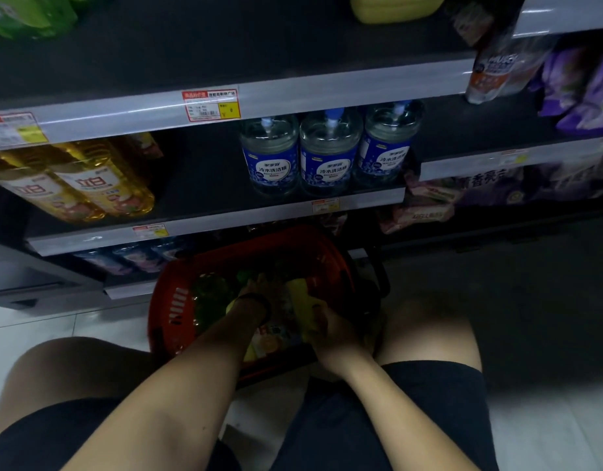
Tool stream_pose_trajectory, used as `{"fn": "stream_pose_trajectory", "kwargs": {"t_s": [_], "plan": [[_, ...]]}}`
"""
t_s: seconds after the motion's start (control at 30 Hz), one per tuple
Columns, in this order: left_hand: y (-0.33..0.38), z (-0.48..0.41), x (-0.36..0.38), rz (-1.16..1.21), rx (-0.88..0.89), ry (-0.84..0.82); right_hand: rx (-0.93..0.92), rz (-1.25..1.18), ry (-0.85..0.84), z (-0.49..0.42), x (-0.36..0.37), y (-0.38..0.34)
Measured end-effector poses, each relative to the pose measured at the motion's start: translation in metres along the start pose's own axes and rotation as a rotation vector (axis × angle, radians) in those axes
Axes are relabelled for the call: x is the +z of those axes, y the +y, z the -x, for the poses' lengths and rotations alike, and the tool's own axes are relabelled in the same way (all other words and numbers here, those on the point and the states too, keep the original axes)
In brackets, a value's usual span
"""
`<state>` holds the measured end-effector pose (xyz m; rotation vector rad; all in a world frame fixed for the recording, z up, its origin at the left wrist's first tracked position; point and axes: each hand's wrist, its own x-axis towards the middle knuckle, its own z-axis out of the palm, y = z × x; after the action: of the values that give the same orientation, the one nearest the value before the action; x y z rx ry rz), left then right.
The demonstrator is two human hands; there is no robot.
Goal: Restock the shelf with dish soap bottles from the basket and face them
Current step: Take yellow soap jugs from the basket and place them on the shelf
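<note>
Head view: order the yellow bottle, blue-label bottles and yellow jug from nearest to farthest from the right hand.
1. The yellow bottle, in the grip of the right hand, inside the basket.
2. The blue-label bottles, middle shelf, straight ahead.
3. The yellow jug, top shelf, farthest up.

A red-and-white price tag (211, 105) with a yellow corner hangs near the top centre. At the far right, purple bags (585, 86) crowd together, with an orange-and-white pouch (493, 74) just beside them on their left. Pink packets (425, 207) lie lower down. Pale floor tiles (548, 419) spread below, and black shorts (429, 419) cover the crouching person's thighs.
</note>
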<state>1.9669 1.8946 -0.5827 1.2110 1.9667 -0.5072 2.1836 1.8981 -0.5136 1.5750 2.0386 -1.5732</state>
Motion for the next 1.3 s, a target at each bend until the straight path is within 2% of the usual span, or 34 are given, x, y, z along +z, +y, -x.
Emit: {"fn": "stream_pose_trajectory", "kwargs": {"t_s": [0.1, 0.23, 0.47, 0.53, 0.63, 0.73, 0.87, 0.93, 1.0, 1.1, 1.3], "plan": [[0.005, 0.012, -0.004, 0.029, 0.041, 0.013, 0.021, 0.005, -0.011, -0.002, -0.002, -0.001], [0.004, 0.037, 0.001, -0.021, 0.084, 0.218, 0.050, 0.004, 0.003, -0.004, -0.002, -0.001], [-0.009, 0.101, 0.022, 0.099, 0.133, 0.443, 0.013, -0.017, 0.028, 0.009, -0.002, -0.012], [-0.020, 0.124, 0.029, 0.218, 0.110, 0.557, -0.023, -0.035, 0.019, 0.016, 0.000, -0.016], [-0.039, 0.153, 0.036, 0.525, 0.053, 0.787, -0.080, -0.078, 0.038, 0.027, 0.003, -0.025], [-0.048, 0.184, 0.024, 0.794, 0.057, 0.928, -0.131, -0.159, 0.060, 0.042, 0.008, -0.036], [-0.046, 0.231, -0.014, 1.019, 0.127, 0.932, -0.328, -0.386, 0.089, 0.061, 0.000, -0.063], [-0.043, 0.254, -0.036, 1.155, 0.189, 0.905, -0.432, -0.488, 0.052, 0.071, -0.016, -0.083], [-0.039, 0.278, -0.061, 1.263, 0.258, 0.905, -0.553, -0.488, -0.007, 0.088, -0.036, -0.106], [-0.032, 0.307, -0.098, 1.373, 0.357, 0.900, -0.635, -0.441, -0.031, 0.107, -0.062, -0.139], [-0.012, 0.366, -0.178, 1.484, 0.495, 0.849, -0.821, -0.607, -0.034, 0.155, -0.109, -0.197]]}}
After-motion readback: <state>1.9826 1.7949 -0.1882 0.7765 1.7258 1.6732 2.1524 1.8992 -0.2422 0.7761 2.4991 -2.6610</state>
